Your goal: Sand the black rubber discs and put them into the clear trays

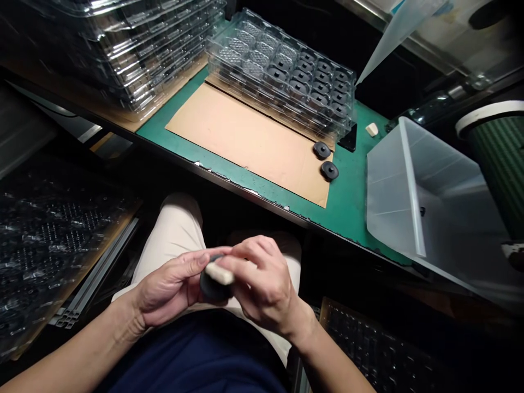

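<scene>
Over my lap, my left hand (174, 286) grips a dark round part (212, 288) by its edge, thumb on top. A small cream-coloured block (220, 273), like an eraser or a piece of sponge, is pinched in my right hand (264, 278) and lies against the face of that part. The right fingers are a little blurred and cover some of the part. On the cardboard sheet (245, 142) ahead, two similar black parts with a central knob, one (321, 150) behind the other (329, 171), sit near its right end.
A clear compartment tray (282, 71), partly filled with black parts, stands behind the cardboard. Stacked clear trays (135, 60) rise at left. A translucent bin (391, 191) sits right, with another cream block (371, 129) near it. The green table's edge (245, 191) runs ahead of my knees.
</scene>
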The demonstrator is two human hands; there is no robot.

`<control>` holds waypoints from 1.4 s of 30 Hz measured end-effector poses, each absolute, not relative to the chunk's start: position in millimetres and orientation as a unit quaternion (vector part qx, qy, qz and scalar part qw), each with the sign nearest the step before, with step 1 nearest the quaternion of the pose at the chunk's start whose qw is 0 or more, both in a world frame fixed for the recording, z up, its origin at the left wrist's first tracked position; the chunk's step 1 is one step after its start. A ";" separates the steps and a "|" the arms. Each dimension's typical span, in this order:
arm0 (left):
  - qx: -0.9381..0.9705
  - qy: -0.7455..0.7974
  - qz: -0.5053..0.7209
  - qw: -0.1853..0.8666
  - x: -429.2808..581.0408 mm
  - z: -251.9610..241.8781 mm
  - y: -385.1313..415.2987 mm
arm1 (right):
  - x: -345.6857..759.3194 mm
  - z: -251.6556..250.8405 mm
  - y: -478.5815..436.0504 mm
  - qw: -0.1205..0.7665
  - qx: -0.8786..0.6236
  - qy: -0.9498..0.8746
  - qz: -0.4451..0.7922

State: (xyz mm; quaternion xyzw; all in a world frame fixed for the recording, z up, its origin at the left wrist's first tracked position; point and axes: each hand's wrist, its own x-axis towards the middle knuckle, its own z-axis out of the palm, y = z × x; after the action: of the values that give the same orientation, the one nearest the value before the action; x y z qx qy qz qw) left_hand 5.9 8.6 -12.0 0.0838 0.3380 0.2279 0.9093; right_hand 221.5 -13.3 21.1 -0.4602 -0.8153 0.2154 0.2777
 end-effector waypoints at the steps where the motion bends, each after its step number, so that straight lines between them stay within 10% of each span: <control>1: 0.087 0.350 0.266 0.894 6.4 -11.3 10.3 | 219.7 19.4 -14.5 0.288 -0.510 -0.782 0.214; 8: 0.269 0.422 0.391 0.772 14.8 -13.7 12.0 | 195.3 27.0 -21.5 0.309 -0.608 -0.600 0.419; 28: 0.224 0.385 0.296 0.845 -6.3 -3.6 9.8 | 212.4 30.4 -14.4 0.240 -0.557 -0.761 0.232; 37: 0.184 0.458 0.264 0.828 15.5 2.3 9.3 | 230.1 0.2 -23.0 0.498 -0.553 -0.488 0.456; 42: 0.194 0.514 0.267 0.791 22.3 -4.4 19.7 | 220.3 -33.3 -47.1 0.396 -0.561 -0.380 0.620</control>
State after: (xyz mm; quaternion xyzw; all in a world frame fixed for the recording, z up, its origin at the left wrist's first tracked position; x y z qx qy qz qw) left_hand 22.3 19.7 -4.4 0.1944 0.5145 0.2669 0.7914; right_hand 220.3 -47.1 -33.3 -0.5610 -0.3801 0.6199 0.3955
